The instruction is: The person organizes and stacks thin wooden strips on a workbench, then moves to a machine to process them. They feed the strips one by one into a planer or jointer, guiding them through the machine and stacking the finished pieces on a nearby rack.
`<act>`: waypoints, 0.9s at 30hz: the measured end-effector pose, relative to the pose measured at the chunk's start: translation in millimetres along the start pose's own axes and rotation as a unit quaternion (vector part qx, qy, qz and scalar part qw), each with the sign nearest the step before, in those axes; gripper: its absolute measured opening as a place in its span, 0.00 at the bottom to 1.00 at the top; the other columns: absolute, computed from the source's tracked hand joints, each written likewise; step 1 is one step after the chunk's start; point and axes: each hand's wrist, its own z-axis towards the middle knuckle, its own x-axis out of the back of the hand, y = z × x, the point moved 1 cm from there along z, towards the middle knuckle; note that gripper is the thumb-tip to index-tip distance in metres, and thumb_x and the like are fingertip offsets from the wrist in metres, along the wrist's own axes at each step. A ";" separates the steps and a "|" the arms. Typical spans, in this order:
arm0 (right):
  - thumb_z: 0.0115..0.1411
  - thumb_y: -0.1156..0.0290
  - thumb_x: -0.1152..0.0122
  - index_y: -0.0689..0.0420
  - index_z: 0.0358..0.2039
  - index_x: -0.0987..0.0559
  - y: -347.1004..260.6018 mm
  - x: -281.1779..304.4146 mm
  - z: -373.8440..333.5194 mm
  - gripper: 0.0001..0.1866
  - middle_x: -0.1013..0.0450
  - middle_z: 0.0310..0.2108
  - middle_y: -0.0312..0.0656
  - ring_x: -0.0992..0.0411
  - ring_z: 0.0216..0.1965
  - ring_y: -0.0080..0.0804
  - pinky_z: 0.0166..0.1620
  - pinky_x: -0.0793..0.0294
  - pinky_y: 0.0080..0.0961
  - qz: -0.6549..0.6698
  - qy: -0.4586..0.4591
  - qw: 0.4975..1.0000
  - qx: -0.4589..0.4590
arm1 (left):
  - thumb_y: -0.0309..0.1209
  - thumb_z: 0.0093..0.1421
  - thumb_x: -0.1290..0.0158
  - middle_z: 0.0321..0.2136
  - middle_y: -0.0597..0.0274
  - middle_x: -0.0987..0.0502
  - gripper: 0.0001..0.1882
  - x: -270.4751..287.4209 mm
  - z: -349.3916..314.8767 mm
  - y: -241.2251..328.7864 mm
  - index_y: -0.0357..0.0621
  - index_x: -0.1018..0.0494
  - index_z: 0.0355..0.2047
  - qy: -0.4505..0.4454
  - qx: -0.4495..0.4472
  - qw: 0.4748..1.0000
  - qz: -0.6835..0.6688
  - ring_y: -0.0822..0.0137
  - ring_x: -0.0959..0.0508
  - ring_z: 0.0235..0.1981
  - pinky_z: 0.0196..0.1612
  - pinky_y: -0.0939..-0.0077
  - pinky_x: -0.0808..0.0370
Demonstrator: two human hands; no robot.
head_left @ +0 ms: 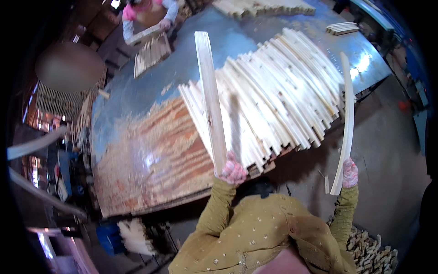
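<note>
My left hand (232,171), in a pink and white patterned glove, is closed round the near end of a long pale wooden slat (208,91). That slat stands up over the table, pointing away from me. In my gloved right hand (350,173) a second wooden slat (349,109) is gripped near its lower end, out past the table's right edge. Between the two hands lies a wide row of pale wooden slats (278,86), side by side on the table, some with dark knots. Their near ends reach the table's front edge.
The large table (137,169) has a worn, dusty brown near-left part and a bluish far part. Across it a person (150,18) handles short wooden pieces (153,55). More slats (264,7) lie at the far edge, a small stack (342,28) at far right. Wood offcuts (372,251) are piled beside me.
</note>
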 end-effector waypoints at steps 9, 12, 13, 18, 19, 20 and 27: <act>0.61 0.59 0.39 0.65 0.46 0.25 -69.0 61.6 87.7 0.22 0.25 0.37 0.36 0.30 0.39 0.21 0.45 0.31 0.18 -0.114 0.172 0.976 0.067 | 0.51 0.60 0.46 0.19 0.67 0.27 0.24 -35.9 161.8 -37.6 0.37 0.25 0.32 0.272 -0.079 0.848 0.449 0.75 0.30 0.18 0.21 0.80 0.33; 0.61 0.57 0.44 0.67 0.45 0.23 -115.6 68.1 125.9 0.24 0.24 0.37 0.40 0.29 0.39 0.24 0.46 0.31 0.23 -0.275 0.235 0.932 0.032 | 0.47 0.61 0.45 0.22 0.67 0.26 0.23 -51.0 192.6 -49.0 0.35 0.24 0.35 0.269 -0.047 0.789 0.551 0.76 0.29 0.23 0.26 0.80 0.31; 0.61 0.56 0.45 0.67 0.45 0.23 -131.5 75.5 138.5 0.24 0.23 0.37 0.41 0.29 0.39 0.25 0.47 0.31 0.24 -0.299 0.238 0.924 0.035 | 0.46 0.61 0.45 0.22 0.67 0.25 0.22 -61.5 202.2 -51.1 0.35 0.24 0.36 0.273 -0.016 0.806 0.525 0.76 0.29 0.23 0.26 0.80 0.31; 0.59 0.54 0.42 0.66 0.46 0.23 -118.8 160.6 239.4 0.27 0.23 0.41 0.45 0.27 0.44 0.29 0.50 0.31 0.25 -0.262 0.291 0.918 0.066 | 0.37 0.63 0.48 0.23 0.66 0.27 0.15 -62.1 237.4 -95.4 0.33 0.26 0.38 0.249 -0.119 0.825 0.493 0.76 0.30 0.23 0.25 0.82 0.32; 0.59 0.53 0.42 0.66 0.46 0.23 -123.5 171.5 262.4 0.27 0.23 0.42 0.46 0.27 0.44 0.29 0.51 0.31 0.25 -0.265 0.297 0.914 0.075 | 0.34 0.63 0.49 0.23 0.66 0.28 0.13 -55.6 243.0 -99.1 0.33 0.27 0.38 0.249 -0.084 0.899 0.352 0.76 0.31 0.22 0.24 0.82 0.33; 0.58 0.53 0.41 0.66 0.46 0.23 -133.8 174.3 285.4 0.27 0.23 0.43 0.46 0.27 0.45 0.31 0.51 0.31 0.26 -0.289 0.301 0.907 0.059 | 0.31 0.64 0.51 0.22 0.67 0.29 0.11 -41.0 243.3 -97.4 0.33 0.28 0.37 0.240 -0.045 0.949 0.200 0.76 0.31 0.22 0.23 0.82 0.34; 0.56 0.48 0.45 0.63 0.46 0.24 -132.9 335.6 535.4 0.29 0.24 0.40 0.54 0.26 0.43 0.49 0.49 0.29 0.34 -0.369 0.318 0.873 -0.003 | 0.29 0.63 0.54 0.15 0.66 0.34 0.08 -49.6 277.4 -108.3 0.39 0.32 0.27 0.237 0.096 0.966 -0.034 0.76 0.35 0.14 0.15 0.80 0.40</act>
